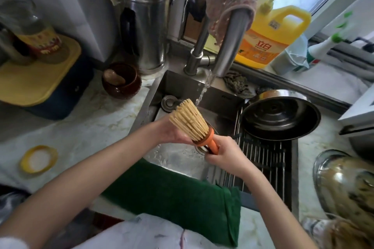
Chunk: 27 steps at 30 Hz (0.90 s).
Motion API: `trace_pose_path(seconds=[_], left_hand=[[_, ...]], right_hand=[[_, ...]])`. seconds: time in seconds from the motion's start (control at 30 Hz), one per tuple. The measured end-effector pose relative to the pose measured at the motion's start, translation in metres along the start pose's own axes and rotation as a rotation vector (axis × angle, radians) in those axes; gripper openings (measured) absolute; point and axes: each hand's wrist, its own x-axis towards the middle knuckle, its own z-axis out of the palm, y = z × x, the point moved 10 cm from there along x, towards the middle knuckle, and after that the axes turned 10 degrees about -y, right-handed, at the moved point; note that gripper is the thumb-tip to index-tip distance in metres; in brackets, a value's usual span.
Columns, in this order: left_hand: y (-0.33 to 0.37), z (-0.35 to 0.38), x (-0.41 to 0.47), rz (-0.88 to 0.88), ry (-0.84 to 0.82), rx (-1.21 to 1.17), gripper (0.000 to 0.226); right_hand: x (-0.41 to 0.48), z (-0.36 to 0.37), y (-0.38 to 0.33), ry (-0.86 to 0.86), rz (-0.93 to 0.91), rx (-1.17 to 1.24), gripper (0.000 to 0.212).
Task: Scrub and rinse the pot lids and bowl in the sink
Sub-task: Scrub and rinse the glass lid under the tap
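Observation:
Over the steel sink (174, 85) I hold a bamboo scrubbing brush (189, 120) with an orange handle. My right hand (225, 156) grips the handle. My left hand (172, 130) cups the bristle bundle from the left. Water runs from the faucet (230, 44) and falls just past the tips of the bristles. A dark metal pot lid (280, 115) lies upturned on the wire rack (263, 157) at the right of the sink. A glass lid (344, 180) rests on the counter at the far right.
A green cloth (172, 190) drapes over the sink's front edge. A yellow detergent jug (271, 36) stands behind the faucet, a steel kettle (145, 26) and a brown jar (121, 80) to the left. A yellow ring (38, 158) lies on the counter.

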Motion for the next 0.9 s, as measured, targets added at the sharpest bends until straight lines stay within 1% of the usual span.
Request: trace_pose_path(seconds=[0.03,0.1,0.13,0.2,0.23,0.27,0.33,0.4,0.43,0.5,0.57,0.6,0.67,0.73,0.77,0.8,0.83,0.87,0.9], left_hand=[[0.000,-0.003,-0.005,0.049,-0.002,-0.035,0.032],[-0.005,-0.012,-0.008,0.121,0.002,-0.050,0.027],[-0.006,-0.015,-0.009,0.164,-0.027,-0.065,0.039],[-0.009,-0.021,-0.009,0.186,-0.057,-0.125,0.075],[-0.006,-0.020,-0.013,0.225,-0.081,-0.140,0.087],[-0.002,-0.019,-0.015,0.264,-0.100,-0.140,0.093],[0.007,-0.017,-0.021,0.328,-0.127,-0.124,0.097],[0.014,-0.015,-0.026,0.368,-0.130,-0.106,0.098],[0.017,-0.014,-0.028,0.379,-0.125,-0.101,0.098],[0.033,0.002,-0.034,0.422,-0.122,-0.057,0.098],[0.048,0.006,-0.041,0.470,-0.068,-0.044,0.087],[0.051,0.004,-0.041,0.477,-0.048,-0.033,0.084],[0.053,0.006,-0.040,0.454,-0.089,0.050,0.096],[0.048,0.001,-0.039,0.421,-0.081,0.081,0.102],[0.047,-0.003,-0.038,0.415,-0.084,0.069,0.102],[0.047,-0.002,-0.037,0.421,-0.092,0.049,0.102],[0.046,-0.004,-0.037,0.430,-0.092,0.022,0.104],[0.047,-0.006,-0.036,0.441,-0.082,-0.007,0.106],[0.049,-0.008,-0.036,0.441,-0.062,-0.021,0.109]], right_hand=[[-0.001,0.002,-0.001,-0.036,-0.021,-0.033,0.035],[-0.008,-0.001,0.005,-0.084,-0.044,-0.006,0.034],[-0.012,-0.008,0.011,-0.074,-0.033,0.017,0.030],[-0.025,-0.033,0.028,0.035,0.019,0.028,0.022],[-0.030,-0.046,0.033,0.105,0.040,0.006,0.020],[-0.035,-0.057,0.040,0.173,0.065,-0.013,0.022],[-0.034,-0.071,0.043,0.239,0.109,-0.062,0.033],[-0.027,-0.076,0.037,0.243,0.138,-0.123,0.055],[-0.022,-0.077,0.027,0.233,0.128,-0.222,0.063],[-0.014,-0.074,-0.001,0.218,0.030,-0.454,0.064],[-0.009,-0.061,-0.029,0.145,-0.157,-0.518,0.058],[-0.010,-0.053,-0.037,0.070,-0.216,-0.563,0.058],[-0.013,-0.049,-0.038,-0.048,-0.235,-0.747,0.062],[-0.010,-0.070,-0.024,-0.032,-0.120,-0.917,0.071],[-0.006,-0.083,-0.018,0.016,-0.051,-0.950,0.075],[-0.003,-0.093,-0.016,0.063,-0.012,-0.933,0.077],[0.001,-0.094,-0.018,0.089,-0.021,-0.889,0.077],[0.004,-0.088,-0.022,0.085,-0.071,-0.837,0.077],[0.006,-0.078,-0.025,0.048,-0.133,-0.811,0.076]])
